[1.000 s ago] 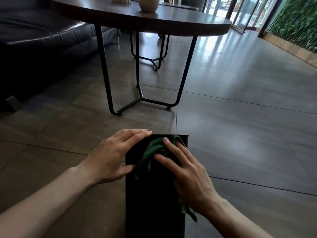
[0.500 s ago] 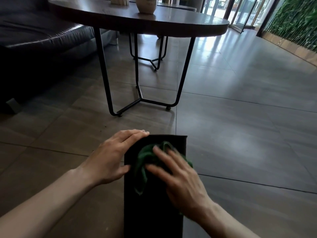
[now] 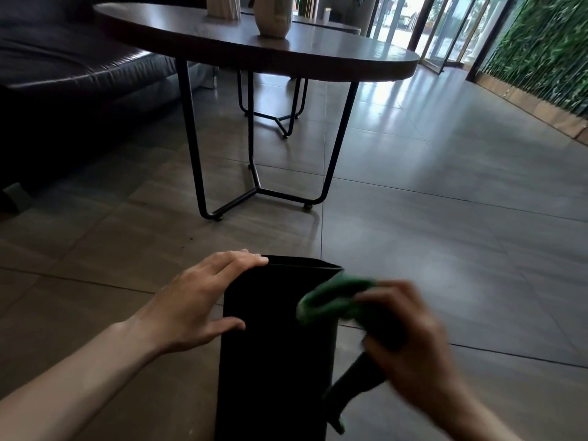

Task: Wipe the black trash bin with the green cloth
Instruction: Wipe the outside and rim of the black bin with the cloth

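Note:
The black trash bin (image 3: 273,345) stands on the floor at the bottom centre, seen from above. My left hand (image 3: 197,300) rests on its upper left edge, fingers straight along the rim and thumb against the side. My right hand (image 3: 410,338), blurred by motion, grips the green cloth (image 3: 334,297) at the bin's upper right corner. A dark tail of the cloth hangs down beside the bin's right side.
A round wooden table (image 3: 318,55) on thin black metal legs (image 3: 197,173) stands just beyond the bin, with pale vases (image 3: 273,14) on top. A dark leather sofa (image 3: 63,68) fills the left. Tiled floor (image 3: 445,233) stretches right toward a green plant wall (image 3: 541,49).
My right hand has swept the cloth from the bin's top middle to its right corner and off to the side. The left hand has stayed on the left edge.

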Demonstrator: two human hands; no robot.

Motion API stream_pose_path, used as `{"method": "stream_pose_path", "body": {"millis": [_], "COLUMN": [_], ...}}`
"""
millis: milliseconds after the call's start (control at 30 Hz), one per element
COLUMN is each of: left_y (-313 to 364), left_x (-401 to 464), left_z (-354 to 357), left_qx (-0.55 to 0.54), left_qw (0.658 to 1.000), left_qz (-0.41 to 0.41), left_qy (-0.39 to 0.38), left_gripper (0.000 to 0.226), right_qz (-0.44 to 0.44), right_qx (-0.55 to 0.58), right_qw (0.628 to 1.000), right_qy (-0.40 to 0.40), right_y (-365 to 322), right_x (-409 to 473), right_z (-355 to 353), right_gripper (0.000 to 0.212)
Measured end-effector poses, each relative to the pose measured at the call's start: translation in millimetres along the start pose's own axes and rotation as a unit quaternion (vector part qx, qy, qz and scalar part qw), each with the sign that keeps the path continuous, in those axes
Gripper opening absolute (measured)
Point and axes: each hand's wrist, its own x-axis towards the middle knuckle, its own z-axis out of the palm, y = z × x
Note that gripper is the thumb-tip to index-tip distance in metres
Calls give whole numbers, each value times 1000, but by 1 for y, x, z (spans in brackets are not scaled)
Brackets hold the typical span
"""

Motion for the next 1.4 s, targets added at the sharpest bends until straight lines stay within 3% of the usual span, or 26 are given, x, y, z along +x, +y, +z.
{"method": "stream_pose_path", "body": {"millis": [133, 200, 333, 433, 533, 800, 933, 1100, 1300, 1400], "left_y": [3, 2, 0, -5, -14, -30, -23, 19, 33, 26], "left_x": [0, 0, 2, 0, -4, -14, -8, 14, 11, 10], "left_z": [-2, -4, -6, -9, -15, -34, -39, -35, 12, 21], "left_qx": [-19, -26, -33, -35, -36, -2, 26, -33, 55, 94], "left_qw": [1000, 1000, 999, 999, 999, 997, 998, 996, 997, 994], "left_qz": [14, 14, 13, 17, -4, -74, -48, 13, 56, 49], "left_qy": [-8, -10, -13, -21, -31, -27, -1, 83, -8, -10], "left_gripper": [102, 102, 101, 101, 99, 91, 83, 63, 78, 83], "right_qz": [207, 257, 180, 107, 76, -29, -29, -23, 11, 24], "right_qx": [-71, -104, -142, -191, -181, -198, -229, -263, -283, -275], "right_qw": [973, 960, 966, 949, 943, 938, 934, 935, 932, 939], "right_qy": [69, 30, -120, -228, -270, -284, -273, -237, -226, -204], "right_y": [50, 72, 81, 77, 69, 31, 12, -10, -25, -22], "right_x": [42, 56, 65, 63, 64, 65, 65, 72, 77, 79], "right_z": [-51, -53, -25, 4, 19, 24, 28, 33, 46, 54], "right_gripper": [53, 55, 59, 60, 47, 27, 30, 30, 29, 28]}}
